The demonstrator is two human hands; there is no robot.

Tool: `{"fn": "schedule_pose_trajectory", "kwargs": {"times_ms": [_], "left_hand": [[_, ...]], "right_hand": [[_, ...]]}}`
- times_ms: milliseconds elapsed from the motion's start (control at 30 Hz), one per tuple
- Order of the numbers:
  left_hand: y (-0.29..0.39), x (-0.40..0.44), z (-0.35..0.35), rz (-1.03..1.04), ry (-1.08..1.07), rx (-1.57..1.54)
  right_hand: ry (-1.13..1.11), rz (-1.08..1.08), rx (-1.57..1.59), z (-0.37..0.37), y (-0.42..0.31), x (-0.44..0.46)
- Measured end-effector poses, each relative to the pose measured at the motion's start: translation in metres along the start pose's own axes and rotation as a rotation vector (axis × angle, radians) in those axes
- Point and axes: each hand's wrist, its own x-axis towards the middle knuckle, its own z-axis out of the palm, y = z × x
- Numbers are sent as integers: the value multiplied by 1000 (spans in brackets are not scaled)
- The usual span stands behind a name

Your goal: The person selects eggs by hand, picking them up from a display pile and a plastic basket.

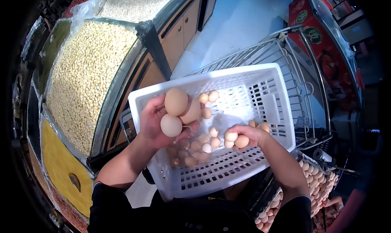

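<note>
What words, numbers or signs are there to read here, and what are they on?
None is clear enough to quote.
Lower green circle on the red cabinet: white marking, too blurred.
Upper green circle, same cabinet: too blurred.
Small white marks on the dark clothing: too small.

Wearer in a black top (171, 216), short-sleeved; left sleeve (109, 202) and right sleeve (295, 214) both dark, a thin pale-bluish line along each hem; small pale marking (192, 225) low on the front, too small to read; beside it a small round light spot (225, 229); left forearm (126, 163) and right forearm (283, 165) bare; left grip (154, 129) and right grip (253, 134) bare, five-fingered type.
</note>
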Motion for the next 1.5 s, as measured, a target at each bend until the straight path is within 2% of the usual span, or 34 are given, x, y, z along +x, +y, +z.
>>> {"fn": "schedule_pose_trajectory", "kwargs": {"times_ms": [33,67,133,233,267,333,400,467,533,567,667,733,767,800,833,900,933,967,1033,1100,1133,1167,1233,1267,1333,1367,1400,1500], "left_hand": [[-1,1,2,1,-24,0],[1,3,2,-17,-25,99],[-4,4,12,-7,3,69],[-17,5,34,-85,69,62],[-23,7,42,-115,73,68],[-40,13,61,-200,28,16],[-63,22,83,-242,-44,95],[-94,31,103,-317,-87,124],[-131,45,114,-375,-288,336],[-152,50,119,-425,-357,419],[-233,58,154,-638,-367,561],[-290,54,167,-702,-366,672],[-319,55,174,-742,-484,689],[-349,52,181,-777,-511,751],[-380,47,189,-807,-536,815],[-441,33,201,-624,-770,1345],[-470,27,200,-76,-1126,1563],[-492,10,204,-19,-1153,1657],[-523,-22,212,-165,-1206,1768],[-541,-37,202,-86,-1352,1845],[-555,-36,203,-6,-1425,1872],[-567,-29,210,8,-1372,1902],[-584,-13,224,25,-1266,1959],[-597,-1,230,131,-1204,1981],[-621,27,246,172,-1099,2043],[-632,41,250,194,-1061,2055],[-640,50,252,212,-1061,2048],[-655,69,268,227,-1033,2023]], "right_hand": [[-55,-87,257,0,1,-15],[-212,-203,421,0,8,-23],[-538,-449,734,0,31,-38],[-599,-710,879,23,52,-78],[-705,-737,912,26,63,-89],[-674,-854,969,36,88,-115],[-609,-971,1028,45,120,-138],[-500,-1010,1137,60,157,-154],[-276,-1050,1213,83,199,-174],[-257,-1078,1290,95,226,-178],[-237,-1170,1575,128,299,-194],[-43,-1248,1722,149,339,-209],[114,-1268,1780,157,360,-219],[66,-1401,1754,164,383,-226],[283,-1397,1758,174,407,-232],[682,-1332,1756,194,446,-238],[1030,-1236,1719,203,458,-243],[1359,-1104,1661,213,467,-246],[1890,-775,1113,226,537,-208],[2030,-405,1002,246,556,-228],[2076,-508,1098,245,580,-219],[2050,-569,1148,243,594,-227],[2200,-189,984,232,603,-254],[2236,-163,948,218,610,-269],[2262,49,858,175,636,-290],[2196,93,968,153,639,-312],[2166,234,938,126,651,-327],[2052,438,905,58,691,-368]]}}
